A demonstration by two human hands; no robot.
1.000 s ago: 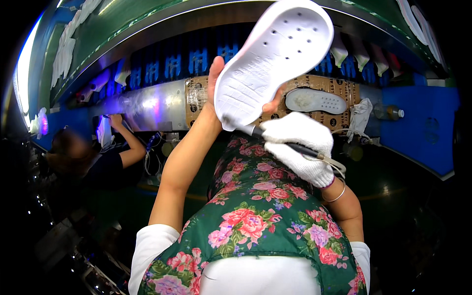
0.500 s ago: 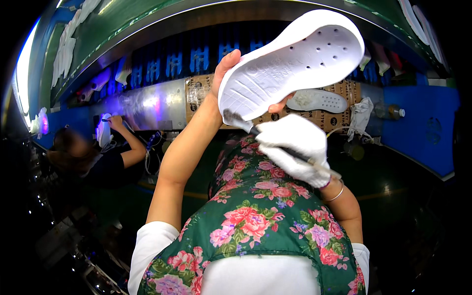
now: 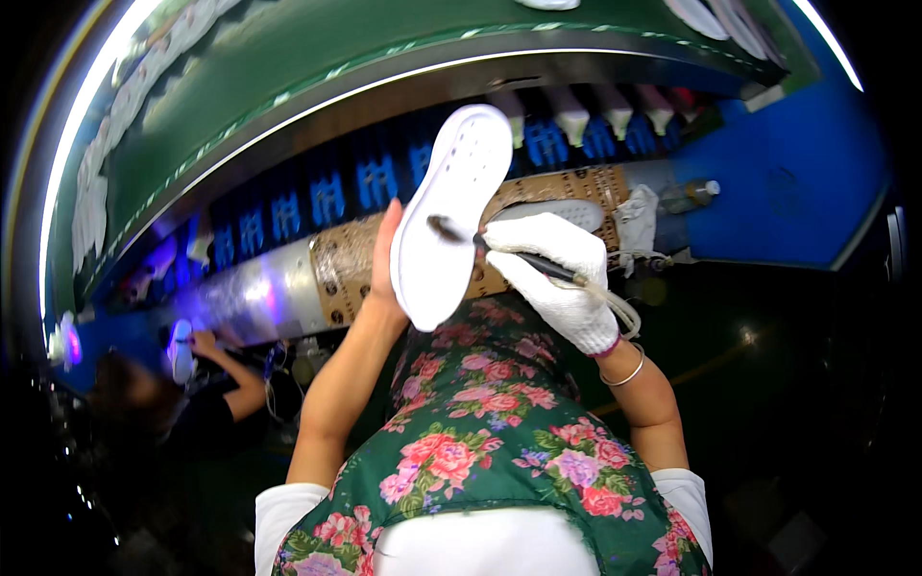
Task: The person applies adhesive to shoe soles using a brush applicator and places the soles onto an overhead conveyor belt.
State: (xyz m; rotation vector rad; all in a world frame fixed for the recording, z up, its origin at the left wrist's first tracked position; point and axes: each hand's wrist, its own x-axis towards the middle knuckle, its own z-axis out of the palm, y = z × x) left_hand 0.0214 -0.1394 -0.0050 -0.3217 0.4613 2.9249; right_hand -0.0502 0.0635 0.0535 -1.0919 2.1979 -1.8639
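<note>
Sole [image 3: 459, 192], white, just above the view's centre, holed end pointing just past twelve o'clock. Against its edge at eight o'clock, the bare left hand [image 3: 384, 269] holds it, most fingers hidden behind. Out at four, the gloved right hand [image 3: 559, 278] pinches a brush [image 3: 447, 228], blurred tip over the sole's middle. Toward three, a grey sole [image 3: 574, 211] rests on brown cardboard [image 3: 351, 264], nearer than a white cloth [image 3: 636, 219]. Far off at eight, a co-worker's hand [image 3: 204, 343].

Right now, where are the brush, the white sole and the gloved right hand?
Brush [image 3: 448, 229]: head view, on its dark bristles.
White sole [image 3: 457, 195]: head view, on its middle part.
Gloved right hand [image 3: 561, 300]: head view, on the glove.
</note>
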